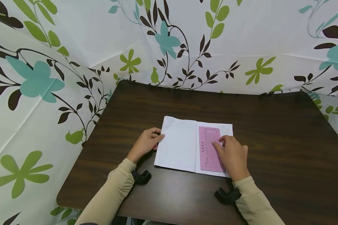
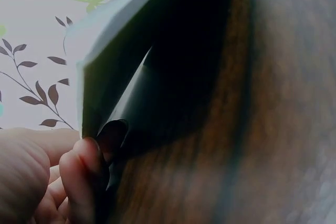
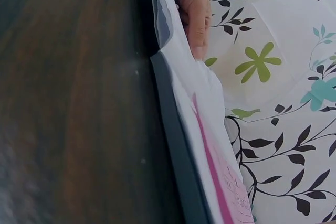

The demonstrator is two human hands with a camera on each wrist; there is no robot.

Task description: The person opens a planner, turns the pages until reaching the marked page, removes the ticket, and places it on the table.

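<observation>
An opened notebook (image 1: 178, 145) with lined white pages rests on a dark wooden table. On its right page lies a pink printed slip (image 1: 208, 153) with rows of dark print. My left hand (image 1: 146, 142) holds the notebook's left edge, thumb on the page side and fingers at the underside. In the left wrist view that edge is lifted off the table, above the dark underside of the cover (image 2: 178, 93). Over the slip's right edge is my right hand (image 1: 233, 154), its thumb and index fingertip apart and touching the slip. The right wrist view does not show this hand.
The dark brown table (image 1: 279, 140) extends around the notebook. Behind and to the left hangs a white cloth (image 1: 87, 34) printed with leaves and flowers. A black wrist device (image 1: 142, 177) sits on the left wrist, and another (image 1: 226, 196) on the right.
</observation>
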